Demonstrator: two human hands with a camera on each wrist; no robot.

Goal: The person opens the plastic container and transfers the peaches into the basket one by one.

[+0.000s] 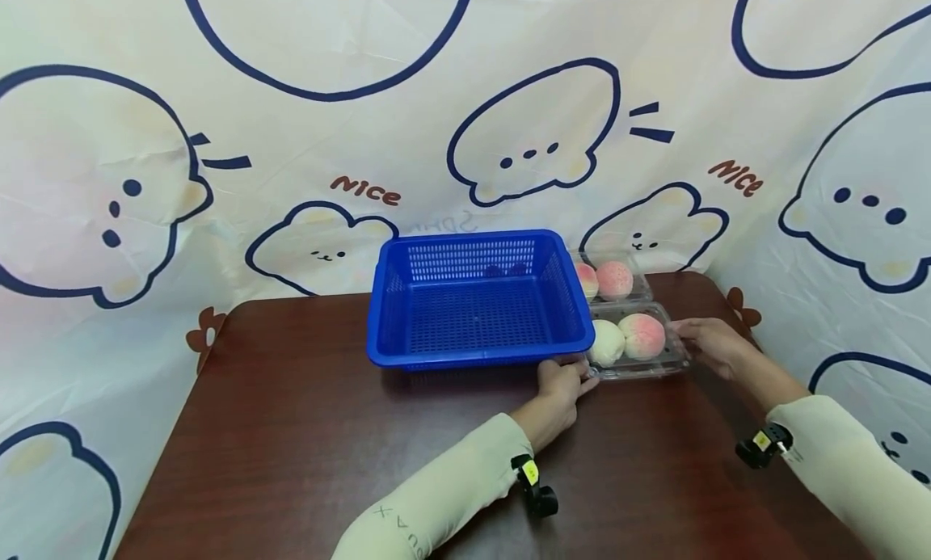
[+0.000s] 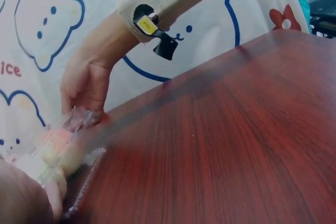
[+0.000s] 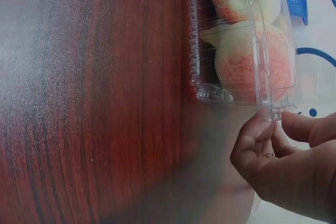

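Observation:
A clear plastic fruit box (image 1: 640, 374) sits on the table against the right side of a blue plastic basket (image 1: 480, 356). In it lie a pale peach (image 1: 607, 343) and a pinker peach (image 1: 643, 336). My right hand (image 1: 716, 346) pinches the box's edge at its right end, thumb and fingers on the rim in the right wrist view. My left hand (image 1: 558, 390) grips the box's front left corner, below the basket's rim; some fingertips are hidden. Just behind, another peach (image 1: 614, 280) and part of one more show through clear plastic; whether that is a separate box I cannot tell.
The basket has mesh walls and a slatted floor. Both things stand near the far edge of a dark brown wooden table (image 1: 291, 431). A white cloth (image 1: 407, 140) printed with blue cartoon outlines hangs behind and on both sides.

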